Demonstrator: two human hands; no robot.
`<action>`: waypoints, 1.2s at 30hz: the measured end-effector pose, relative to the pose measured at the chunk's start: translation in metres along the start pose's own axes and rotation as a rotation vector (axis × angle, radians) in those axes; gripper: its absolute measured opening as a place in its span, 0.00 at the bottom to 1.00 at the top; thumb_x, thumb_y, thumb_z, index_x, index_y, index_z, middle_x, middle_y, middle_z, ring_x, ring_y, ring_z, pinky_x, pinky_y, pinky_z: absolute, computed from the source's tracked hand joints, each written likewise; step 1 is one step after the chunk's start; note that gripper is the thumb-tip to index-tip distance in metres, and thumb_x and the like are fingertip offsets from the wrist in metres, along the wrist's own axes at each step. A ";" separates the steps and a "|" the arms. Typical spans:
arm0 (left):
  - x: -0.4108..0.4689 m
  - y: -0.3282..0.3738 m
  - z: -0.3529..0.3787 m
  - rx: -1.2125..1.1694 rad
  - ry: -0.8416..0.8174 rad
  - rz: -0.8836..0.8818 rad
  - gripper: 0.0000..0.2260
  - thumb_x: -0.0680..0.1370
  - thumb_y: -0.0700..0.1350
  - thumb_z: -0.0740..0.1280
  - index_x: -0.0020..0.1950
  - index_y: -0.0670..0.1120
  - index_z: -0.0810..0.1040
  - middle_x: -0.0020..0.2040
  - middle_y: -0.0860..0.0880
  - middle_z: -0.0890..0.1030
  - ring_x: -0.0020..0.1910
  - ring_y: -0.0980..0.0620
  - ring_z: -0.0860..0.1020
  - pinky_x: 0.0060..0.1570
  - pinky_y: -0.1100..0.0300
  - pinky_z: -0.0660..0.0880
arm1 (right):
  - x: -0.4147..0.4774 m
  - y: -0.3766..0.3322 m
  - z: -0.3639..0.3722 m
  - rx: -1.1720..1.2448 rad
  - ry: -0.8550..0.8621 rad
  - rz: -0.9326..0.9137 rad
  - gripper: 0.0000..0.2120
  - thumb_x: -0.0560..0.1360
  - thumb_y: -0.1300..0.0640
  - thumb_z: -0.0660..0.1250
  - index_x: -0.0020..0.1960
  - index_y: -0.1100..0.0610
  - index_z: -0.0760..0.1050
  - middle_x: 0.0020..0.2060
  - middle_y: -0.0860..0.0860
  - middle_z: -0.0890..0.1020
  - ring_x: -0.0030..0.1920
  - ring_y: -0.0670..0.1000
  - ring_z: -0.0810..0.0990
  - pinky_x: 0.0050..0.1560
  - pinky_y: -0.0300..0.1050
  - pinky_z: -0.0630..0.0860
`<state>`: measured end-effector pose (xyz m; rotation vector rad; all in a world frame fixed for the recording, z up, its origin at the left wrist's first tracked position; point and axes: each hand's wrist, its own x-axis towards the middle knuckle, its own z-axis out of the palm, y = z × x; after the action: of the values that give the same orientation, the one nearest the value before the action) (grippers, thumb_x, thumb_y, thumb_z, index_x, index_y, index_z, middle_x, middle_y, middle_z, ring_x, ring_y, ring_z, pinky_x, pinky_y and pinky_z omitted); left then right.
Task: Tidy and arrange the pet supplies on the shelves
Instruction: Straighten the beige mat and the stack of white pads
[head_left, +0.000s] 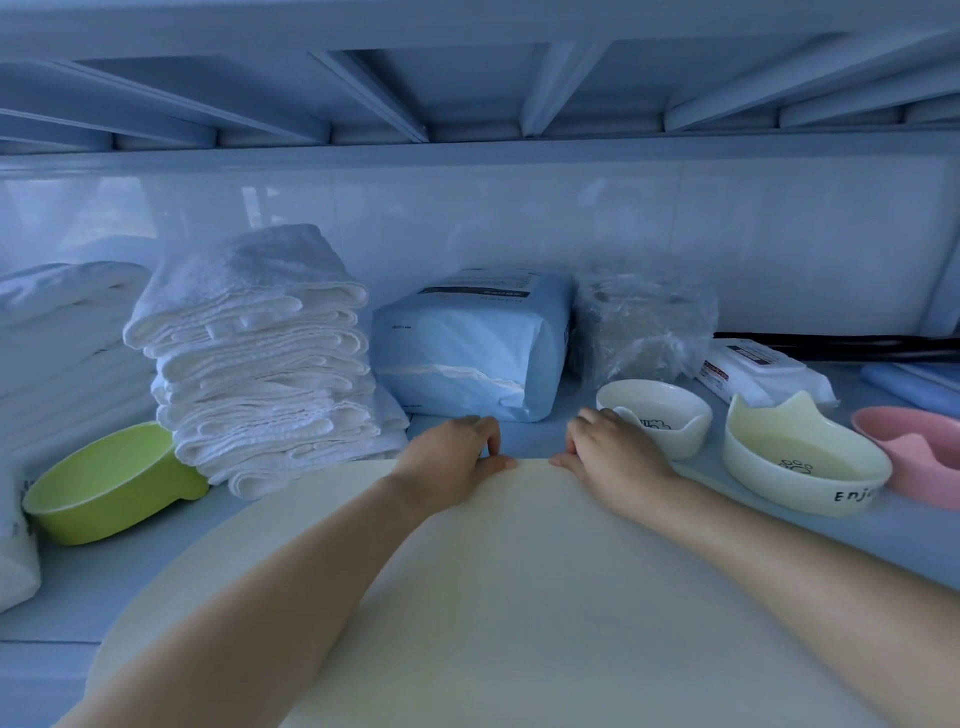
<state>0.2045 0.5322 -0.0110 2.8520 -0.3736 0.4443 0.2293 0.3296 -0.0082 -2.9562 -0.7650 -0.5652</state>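
One cream mat, blue shelf, white wall

Shelf: pale, flat surface set against a glossy white wall.
Left end: green bowl just beside a tall towel stack; second folded white pile behind the bowl.
Centre rear: blue pack, with a clear plastic bag touching its right side.
Right end: wipes pack at the rear; white bowl, cream bowl and pink bowl in a row.
Front: cream round mat, lying flat.
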 end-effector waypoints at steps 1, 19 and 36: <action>-0.001 -0.002 0.001 -0.011 -0.016 0.000 0.10 0.77 0.58 0.62 0.44 0.53 0.68 0.40 0.57 0.71 0.39 0.55 0.70 0.34 0.60 0.64 | -0.001 0.000 0.002 0.034 -0.007 0.005 0.16 0.78 0.45 0.60 0.51 0.59 0.73 0.51 0.53 0.75 0.55 0.53 0.73 0.53 0.47 0.70; -0.024 -0.016 -0.003 -0.198 0.036 -0.116 0.03 0.74 0.48 0.67 0.45 0.55 0.79 0.40 0.60 0.74 0.43 0.58 0.73 0.44 0.62 0.70 | -0.015 0.010 0.016 0.516 0.091 0.024 0.06 0.73 0.52 0.70 0.40 0.52 0.74 0.39 0.46 0.74 0.41 0.45 0.72 0.41 0.38 0.66; -0.012 -0.010 0.008 -0.034 0.126 0.006 0.08 0.78 0.47 0.63 0.54 0.53 0.78 0.54 0.54 0.76 0.55 0.53 0.74 0.48 0.59 0.73 | -0.002 0.008 0.014 0.295 0.101 0.010 0.05 0.76 0.56 0.64 0.46 0.56 0.76 0.45 0.50 0.78 0.48 0.51 0.76 0.47 0.44 0.71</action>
<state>0.1989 0.5423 -0.0241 2.7730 -0.3623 0.6088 0.2361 0.3237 -0.0217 -2.6403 -0.7502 -0.5434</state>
